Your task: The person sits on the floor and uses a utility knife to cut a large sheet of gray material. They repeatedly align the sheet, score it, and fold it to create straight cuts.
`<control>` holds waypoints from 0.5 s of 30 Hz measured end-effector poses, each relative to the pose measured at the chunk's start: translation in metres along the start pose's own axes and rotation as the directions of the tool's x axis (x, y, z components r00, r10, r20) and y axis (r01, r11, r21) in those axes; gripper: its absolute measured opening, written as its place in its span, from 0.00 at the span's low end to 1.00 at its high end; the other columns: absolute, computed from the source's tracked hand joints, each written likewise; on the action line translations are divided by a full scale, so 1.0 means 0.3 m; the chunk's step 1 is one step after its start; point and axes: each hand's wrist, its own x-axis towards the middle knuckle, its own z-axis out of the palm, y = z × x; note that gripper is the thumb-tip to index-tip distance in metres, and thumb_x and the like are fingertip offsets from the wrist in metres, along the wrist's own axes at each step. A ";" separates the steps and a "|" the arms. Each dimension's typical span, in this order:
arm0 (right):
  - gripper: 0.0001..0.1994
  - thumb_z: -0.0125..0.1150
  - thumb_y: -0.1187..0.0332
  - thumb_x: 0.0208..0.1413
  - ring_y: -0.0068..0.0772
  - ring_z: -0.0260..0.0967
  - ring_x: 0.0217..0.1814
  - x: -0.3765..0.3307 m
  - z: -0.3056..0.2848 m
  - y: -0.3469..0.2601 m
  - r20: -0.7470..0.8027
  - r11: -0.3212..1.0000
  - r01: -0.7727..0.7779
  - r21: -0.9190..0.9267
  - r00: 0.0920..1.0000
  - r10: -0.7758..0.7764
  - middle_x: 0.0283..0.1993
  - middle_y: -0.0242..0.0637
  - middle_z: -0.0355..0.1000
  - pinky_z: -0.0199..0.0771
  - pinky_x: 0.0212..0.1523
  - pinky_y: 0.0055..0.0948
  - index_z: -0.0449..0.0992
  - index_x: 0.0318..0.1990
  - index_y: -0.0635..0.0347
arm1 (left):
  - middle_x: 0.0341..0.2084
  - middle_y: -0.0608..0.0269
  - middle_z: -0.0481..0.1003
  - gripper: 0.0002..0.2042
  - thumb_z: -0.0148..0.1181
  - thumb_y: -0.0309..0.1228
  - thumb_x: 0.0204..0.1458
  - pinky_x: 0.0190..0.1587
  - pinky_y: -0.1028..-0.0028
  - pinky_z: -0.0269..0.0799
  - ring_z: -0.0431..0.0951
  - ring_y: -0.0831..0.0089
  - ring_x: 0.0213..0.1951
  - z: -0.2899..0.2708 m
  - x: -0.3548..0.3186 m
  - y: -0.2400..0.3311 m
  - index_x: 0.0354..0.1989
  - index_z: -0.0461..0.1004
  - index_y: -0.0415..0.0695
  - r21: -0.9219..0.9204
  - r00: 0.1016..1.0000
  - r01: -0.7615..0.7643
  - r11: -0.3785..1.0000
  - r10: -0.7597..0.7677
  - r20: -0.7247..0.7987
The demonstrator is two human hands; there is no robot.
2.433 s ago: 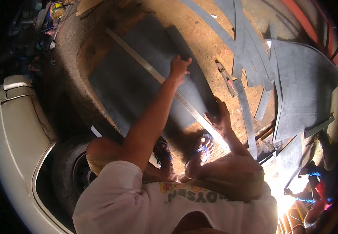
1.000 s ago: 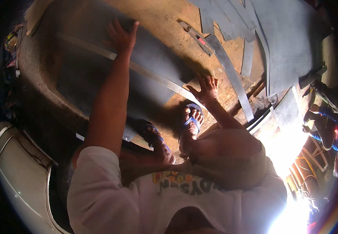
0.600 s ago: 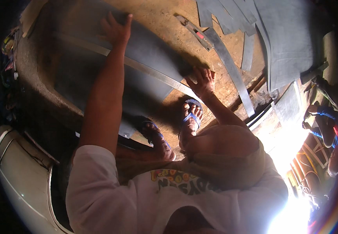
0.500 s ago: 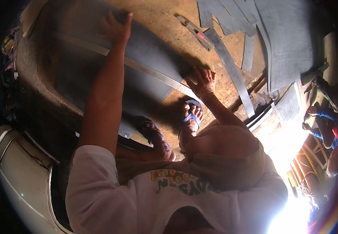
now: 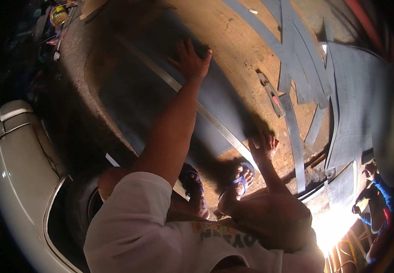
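Note:
Fingers spread, my left hand (image 5: 192, 61) lies on a dark grey sheet (image 5: 156, 102) on the floor, beyond a long metal straightedge (image 5: 213, 123) that crosses the sheet diagonally. My left forearm passes over the straightedge. By the sheet's near right corner, my right hand (image 5: 264, 146) is open with fingers spread, close beside the near end of the straightedge. Whether its fingertips touch the sheet or only the floor is hard to make out. To the right of the sheet lies a utility knife (image 5: 272, 94) with a red part.
Grey cut strips (image 5: 292, 136) lie right of the knife, with larger grey sheets (image 5: 354, 104) beyond. My sandalled feet (image 5: 240, 182) stand near the sheet's close edge. A pale vehicle panel (image 5: 19, 182) is at left. Another person's blue sleeve (image 5: 382, 189) shows at right, by bright glare.
The view has turned and shifted, so the sheet, straightedge and knife appear lower and further right. Both hands stay spread in about the same places.

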 end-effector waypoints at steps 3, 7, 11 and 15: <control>0.28 0.75 0.53 0.49 0.49 0.70 0.56 0.013 0.008 -0.006 -0.030 1.000 0.030 0.008 0.999 -0.030 0.50 0.41 0.75 0.64 0.59 0.53 0.80 0.56 0.56 | 0.78 0.52 0.50 0.51 0.52 0.72 0.52 0.73 0.29 0.30 0.44 0.60 0.79 0.003 0.002 -0.015 0.77 0.52 0.50 -0.006 1.000 0.014 1.000 -0.014 -0.025; 0.27 0.75 0.54 0.49 0.47 0.71 0.54 0.018 -0.006 0.000 -0.037 0.998 0.041 0.053 0.999 -0.039 0.50 0.40 0.75 0.65 0.58 0.52 0.80 0.55 0.56 | 0.77 0.51 0.51 0.52 0.52 0.74 0.52 0.73 0.29 0.32 0.45 0.59 0.79 0.014 -0.006 -0.013 0.77 0.54 0.48 -0.049 0.999 -0.002 0.999 0.000 -0.041; 0.28 0.76 0.53 0.48 0.45 0.70 0.52 0.008 0.004 0.015 -0.054 0.998 0.057 0.023 0.997 -0.056 0.48 0.39 0.74 0.65 0.57 0.51 0.80 0.55 0.56 | 0.76 0.50 0.52 0.52 0.49 0.76 0.51 0.73 0.30 0.34 0.45 0.58 0.79 0.031 -0.010 -0.016 0.76 0.56 0.48 -0.046 0.998 -0.012 0.999 0.009 -0.064; 0.28 0.75 0.53 0.48 0.45 0.70 0.51 0.013 -0.002 0.017 -0.077 0.997 0.078 0.005 0.994 -0.077 0.47 0.39 0.74 0.65 0.56 0.50 0.80 0.54 0.57 | 0.76 0.51 0.51 0.52 0.48 0.76 0.51 0.73 0.30 0.34 0.46 0.58 0.79 0.030 -0.012 -0.014 0.76 0.56 0.48 -0.035 0.998 -0.017 0.999 0.015 -0.053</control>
